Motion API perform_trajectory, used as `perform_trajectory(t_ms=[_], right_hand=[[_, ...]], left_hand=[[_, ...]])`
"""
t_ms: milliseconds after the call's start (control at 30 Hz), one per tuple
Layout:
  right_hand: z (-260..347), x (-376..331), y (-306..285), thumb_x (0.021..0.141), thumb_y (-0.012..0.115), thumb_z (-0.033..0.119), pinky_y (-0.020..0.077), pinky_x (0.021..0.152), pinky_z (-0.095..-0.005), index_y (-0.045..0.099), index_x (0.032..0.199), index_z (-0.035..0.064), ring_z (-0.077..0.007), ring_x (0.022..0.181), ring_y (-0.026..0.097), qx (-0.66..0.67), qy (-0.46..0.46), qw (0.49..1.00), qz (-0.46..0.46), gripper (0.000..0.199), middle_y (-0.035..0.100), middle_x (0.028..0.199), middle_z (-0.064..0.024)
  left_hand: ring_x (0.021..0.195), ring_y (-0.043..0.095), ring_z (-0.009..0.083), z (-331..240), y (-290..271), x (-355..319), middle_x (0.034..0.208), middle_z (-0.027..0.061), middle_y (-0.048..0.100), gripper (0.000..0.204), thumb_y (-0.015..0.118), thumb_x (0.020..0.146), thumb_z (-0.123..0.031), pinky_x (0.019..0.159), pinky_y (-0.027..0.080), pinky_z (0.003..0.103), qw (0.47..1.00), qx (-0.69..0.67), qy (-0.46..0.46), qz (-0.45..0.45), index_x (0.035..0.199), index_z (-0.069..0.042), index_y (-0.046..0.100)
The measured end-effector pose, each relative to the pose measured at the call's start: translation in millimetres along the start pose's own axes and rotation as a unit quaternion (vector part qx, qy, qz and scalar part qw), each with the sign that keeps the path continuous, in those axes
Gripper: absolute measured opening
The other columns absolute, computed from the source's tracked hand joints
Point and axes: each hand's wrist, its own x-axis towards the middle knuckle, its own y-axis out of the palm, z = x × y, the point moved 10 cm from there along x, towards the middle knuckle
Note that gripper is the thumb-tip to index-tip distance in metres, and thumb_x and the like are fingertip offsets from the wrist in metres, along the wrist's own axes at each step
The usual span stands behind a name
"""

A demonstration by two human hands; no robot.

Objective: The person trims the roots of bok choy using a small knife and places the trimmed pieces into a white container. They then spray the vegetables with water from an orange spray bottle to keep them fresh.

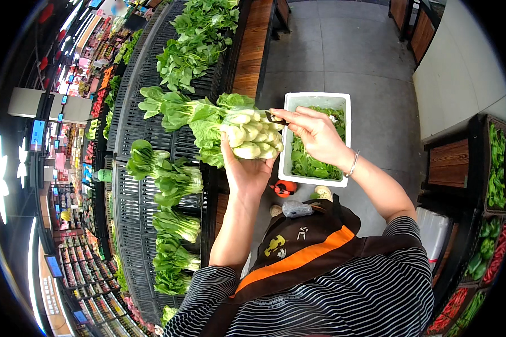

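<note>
My left hand (244, 168) is closed around a bunch of bok choy (253, 133) from below, fingers partly hidden by the stalks. The pale stalk ends point right, toward my other hand, while the green leaves spread left over the rack. At the stalk ends, my right hand (317, 130) is closed in a pinch on a small dark, thin piece (276, 119); its kind is unclear. Below that hand, a white foam box (287, 168) holds loose leafy greens (315, 160) on the floor.
More bok choy bunches (177, 224) lie on the black slatted rack (135, 224), with leafy greens (191, 45) farther along. A wooden ledge (250, 50) edges it. An orange-red object (285, 187) is beside the box. Crates of peppers (496, 168) stand at right.
</note>
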Motion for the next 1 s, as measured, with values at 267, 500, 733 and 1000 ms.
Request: perform_trajectory(t_ms=[267, 500, 733, 1000], right_hand=[[-18, -6, 17, 0.091, 0.052, -0.001, 0.0477, 0.071, -0.0299, 0.059, 0.127, 0.0090, -0.0172, 0.078, 0.059, 0.080, 0.053, 0.995, -0.037, 0.038, 0.065, 0.101, -0.0123], [-14, -9, 30, 0.091, 0.055, 0.006, 0.0511, 0.074, -0.0351, 0.056, 0.129, 0.0109, -0.0258, 0.082, 0.065, 0.126, 0.118, 0.985, -0.012, 0.038, 0.066, 0.109, -0.0155], [-11, -9, 33, 0.093, 0.053, 0.004, 0.0446, 0.064, -0.0240, 0.055, 0.132, 0.0125, -0.0081, 0.067, 0.047, 0.122, 0.086, 0.986, -0.079, 0.039, 0.062, 0.085, -0.0031], [-11, -13, 34, 0.092, 0.052, -0.001, 0.0430, 0.062, -0.0255, 0.059, 0.128, 0.0124, -0.0112, 0.064, 0.045, 0.103, 0.075, 0.988, -0.089, 0.039, 0.051, 0.074, -0.0048]], left_hand=[[0.119, 0.051, 0.0292, -9, -8, 2, 0.132, 0.0116, 0.050, 0.069, 0.048, 0.089, -0.060, 0.101, 0.043, 0.047, 0.996, 0.009, 0.091, 0.002, 0.136, -0.011, 0.043], [0.120, 0.050, 0.0249, -13, -10, -5, 0.133, 0.0082, 0.050, 0.070, 0.050, 0.087, -0.062, 0.101, 0.042, 0.041, 0.989, 0.038, 0.140, -0.019, 0.137, -0.014, 0.043], [0.121, 0.049, 0.0227, -20, -11, -8, 0.133, 0.0063, 0.049, 0.069, 0.051, 0.086, -0.062, 0.100, 0.042, 0.039, 0.982, 0.058, 0.181, 0.008, 0.137, -0.015, 0.043], [0.115, 0.053, 0.0231, -22, -16, -5, 0.129, 0.0068, 0.052, 0.068, 0.052, 0.086, -0.061, 0.095, 0.045, 0.038, 0.983, 0.038, 0.181, 0.007, 0.136, -0.014, 0.044]])
